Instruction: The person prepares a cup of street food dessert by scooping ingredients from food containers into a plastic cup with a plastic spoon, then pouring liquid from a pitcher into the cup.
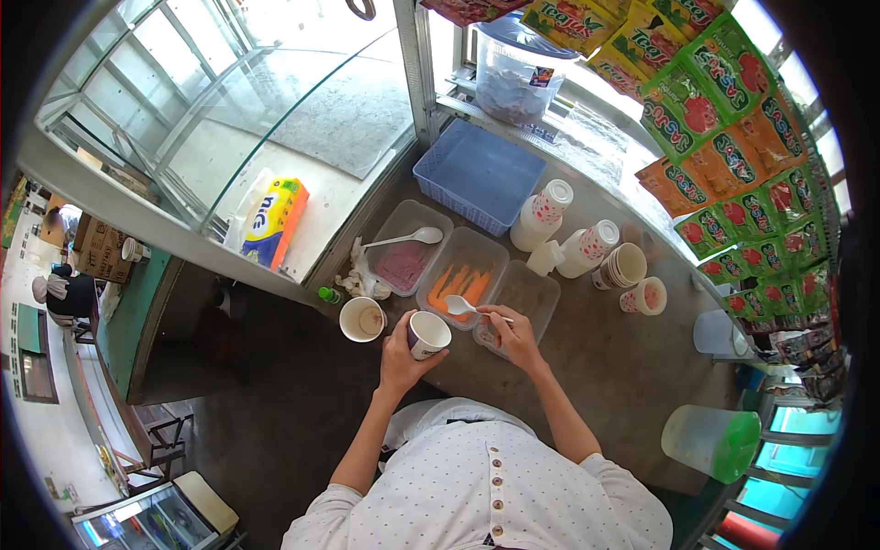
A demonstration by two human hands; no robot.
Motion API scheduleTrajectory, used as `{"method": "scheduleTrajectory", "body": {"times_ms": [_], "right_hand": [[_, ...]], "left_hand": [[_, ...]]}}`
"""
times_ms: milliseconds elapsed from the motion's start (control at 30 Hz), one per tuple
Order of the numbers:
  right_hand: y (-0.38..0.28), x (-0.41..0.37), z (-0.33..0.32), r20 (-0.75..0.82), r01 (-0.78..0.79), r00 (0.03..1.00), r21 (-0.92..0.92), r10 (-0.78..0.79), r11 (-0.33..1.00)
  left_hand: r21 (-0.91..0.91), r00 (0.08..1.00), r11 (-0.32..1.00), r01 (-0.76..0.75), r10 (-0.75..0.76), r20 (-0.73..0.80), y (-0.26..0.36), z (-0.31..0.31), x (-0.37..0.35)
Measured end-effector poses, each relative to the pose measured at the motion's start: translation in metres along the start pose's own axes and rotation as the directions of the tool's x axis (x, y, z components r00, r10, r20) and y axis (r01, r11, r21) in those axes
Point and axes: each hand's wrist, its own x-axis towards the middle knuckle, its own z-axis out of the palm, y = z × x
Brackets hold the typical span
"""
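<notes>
My left hand is wrapped round a paper cup, its mouth facing up. In my right hand is a white plastic spoon, its bowl over the clear container of orange powder. Left of that one stands a container of pinkish-purple powder with another white spoon lying across it. A third clear container with brownish contents is partly behind my right hand. Close to my left hand, a second paper cup stands near the counter edge with a little brown powder inside.
A blue plastic basket sits behind the containers. Stacked cups and white bottles stand to its right. Drink sachets hang at upper right. A green-lidded container is at lower right, a tissue pack at left.
</notes>
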Motion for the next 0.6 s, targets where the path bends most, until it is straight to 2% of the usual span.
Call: {"method": "scheduleTrajectory", "body": {"times_ms": [133,233,467,567,600], "right_hand": [[0.004,0.000,0.003,-0.033,-0.081,0.995,0.186,0.089,0.979],[0.005,-0.001,0.000,-0.061,-0.067,0.995,0.225,0.083,0.972],[-0.011,-0.009,-0.007,-0.067,-0.047,0.995,0.288,0.069,0.957],[-0.021,-0.014,-0.005,0.007,-0.030,1.000,0.280,0.029,0.960],[-0.027,-0.016,-0.003,0.111,0.019,0.993,0.224,-0.045,0.974]], "left_hand": [[0.000,1.000,1.000,-0.010,0.010,-0.007,-0.002,0.002,0.001],[0.055,0.998,0.997,-0.063,0.064,-0.025,0.000,0.001,0.002],[0.036,1.000,0.999,-0.024,0.024,-0.017,0.000,0.004,0.000],[-0.002,1.000,1.000,0.001,-0.001,-0.020,0.000,0.004,0.000],[-0.006,1.000,1.000,0.003,-0.003,-0.025,0.003,0.003,0.000]]}}
